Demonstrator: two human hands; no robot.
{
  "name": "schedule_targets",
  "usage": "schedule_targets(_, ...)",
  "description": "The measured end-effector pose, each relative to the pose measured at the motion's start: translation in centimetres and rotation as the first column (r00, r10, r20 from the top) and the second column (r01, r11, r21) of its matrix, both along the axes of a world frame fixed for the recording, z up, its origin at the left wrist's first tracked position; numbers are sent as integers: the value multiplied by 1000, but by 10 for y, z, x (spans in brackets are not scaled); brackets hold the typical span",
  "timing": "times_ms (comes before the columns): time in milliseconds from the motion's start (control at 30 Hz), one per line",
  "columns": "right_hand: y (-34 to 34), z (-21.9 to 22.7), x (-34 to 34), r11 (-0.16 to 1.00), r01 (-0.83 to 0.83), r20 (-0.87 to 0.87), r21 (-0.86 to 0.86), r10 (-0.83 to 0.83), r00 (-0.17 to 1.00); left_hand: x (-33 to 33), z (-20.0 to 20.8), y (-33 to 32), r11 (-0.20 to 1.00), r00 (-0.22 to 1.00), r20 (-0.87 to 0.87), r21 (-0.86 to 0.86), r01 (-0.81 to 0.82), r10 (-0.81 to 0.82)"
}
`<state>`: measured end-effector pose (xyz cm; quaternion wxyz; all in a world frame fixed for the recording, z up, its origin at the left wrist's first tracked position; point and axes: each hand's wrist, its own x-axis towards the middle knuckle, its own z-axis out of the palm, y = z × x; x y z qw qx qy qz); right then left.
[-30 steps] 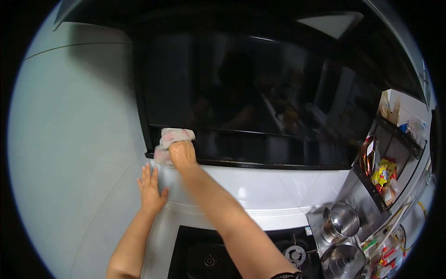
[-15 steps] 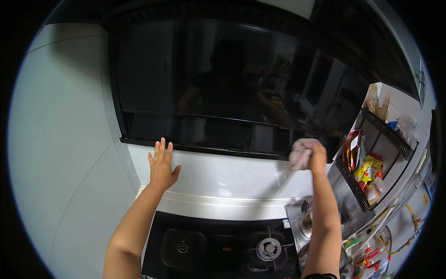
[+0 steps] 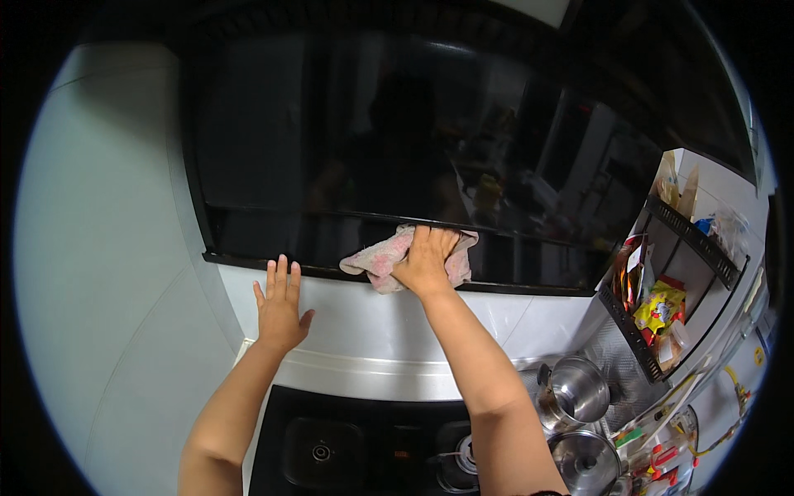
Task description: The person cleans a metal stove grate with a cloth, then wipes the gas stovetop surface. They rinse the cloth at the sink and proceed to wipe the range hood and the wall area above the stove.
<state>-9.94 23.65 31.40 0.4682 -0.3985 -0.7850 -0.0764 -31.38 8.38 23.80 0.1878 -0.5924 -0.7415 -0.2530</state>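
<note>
A glossy black range hood point(image 3: 364, 132) spans the wall in front of me. My right hand point(image 3: 428, 258) presses a pinkish-grey cloth point(image 3: 382, 263) against the hood's lower front strip, near its middle. The cloth spreads out on both sides of the hand, and the fingertips at its top are partly tucked by the hood's lower ledge. My left hand point(image 3: 281, 306) is open, with its fingers spread upward and their tips at the hood's bottom edge, left of the cloth. It holds nothing.
Below lies a black gas stove point(image 3: 372, 446), its right burner partly hidden by my right forearm. Steel pots point(image 3: 579, 388) stand right of it. A black wall rack point(image 3: 695, 240) holds packets and a jar point(image 3: 672, 345) at the right. A pale wall point(image 3: 107, 248) bounds the left side.
My right hand has moved left with the cloth, from the hood's lower right corner to its middle. The cloth is now spread flatter. My left hand has shifted only slightly.
</note>
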Motion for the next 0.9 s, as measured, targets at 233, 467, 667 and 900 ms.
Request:
schedule_targets(233,33,1,122,997,68,235,33,-74,969,-5,6,-1,1000,999,-30,-10,15,-16)
schedule_targets(467,35,-17,85,953,286,123,99,-297,947,-2,2,1,998,999,-44,-59,19,-22)
schedule_targets(667,20,-1,110,996,47,167,74,-59,984,-8,2,-4,999,996,-83,-45,-23,19)
schedule_targets(900,38,-11,137,979,132,175,155,-159,972,2,11,-2,993,998,-56,-115,-13,7)
